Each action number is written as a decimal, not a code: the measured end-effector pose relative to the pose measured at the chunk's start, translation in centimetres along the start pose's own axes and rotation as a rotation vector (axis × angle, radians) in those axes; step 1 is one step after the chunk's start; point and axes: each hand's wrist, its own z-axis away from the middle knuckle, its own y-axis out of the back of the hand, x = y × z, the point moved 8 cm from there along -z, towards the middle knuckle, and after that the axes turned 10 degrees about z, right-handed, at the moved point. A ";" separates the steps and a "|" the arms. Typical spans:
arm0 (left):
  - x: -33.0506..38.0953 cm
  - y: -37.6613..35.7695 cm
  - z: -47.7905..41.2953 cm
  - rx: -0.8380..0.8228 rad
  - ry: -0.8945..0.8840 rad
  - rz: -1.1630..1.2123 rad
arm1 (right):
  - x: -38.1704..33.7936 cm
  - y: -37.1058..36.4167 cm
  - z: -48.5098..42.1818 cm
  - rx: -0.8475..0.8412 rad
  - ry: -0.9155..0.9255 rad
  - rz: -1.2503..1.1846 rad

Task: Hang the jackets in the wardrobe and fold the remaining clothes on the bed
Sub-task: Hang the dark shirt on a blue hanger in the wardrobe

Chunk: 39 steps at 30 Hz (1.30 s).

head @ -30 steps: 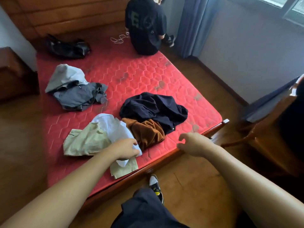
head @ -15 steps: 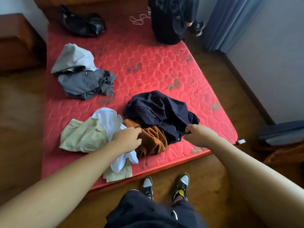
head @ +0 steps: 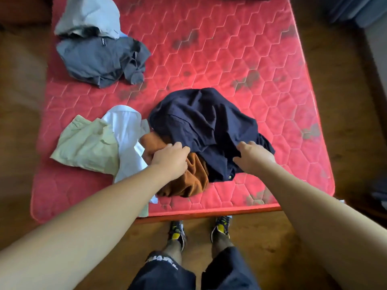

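Bending over the foot of the bed, the person has both hands in the crumpled dark navy jacket [head: 201, 122], which lies heaped near the front edge of the red quilted mattress [head: 230, 59]. The right hand [head: 254, 156] sits on the jacket's near side with thumb and fingers clawed down into the cloth, gripping it. The left hand [head: 170, 159] is curled where the navy fabric overlaps a rust-brown garment [head: 188, 181]; I cannot tell which of the two it has hold of. Touching the brown piece on the left are a white shirt [head: 125, 126] and a pale green garment [head: 83, 143]. Well apart, towards the far left corner, a slate-grey garment [head: 98, 59] lies bunched under a light grey one [head: 90, 15]. Two dark sneakers [head: 177, 231] stand on the wooden floor [head: 345, 122], just at the bed's edge.
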 end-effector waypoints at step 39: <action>-8.8 26.8 6.8 0.671 0.183 0.373 | -8.2 27.0 8.6 0.426 0.152 -0.897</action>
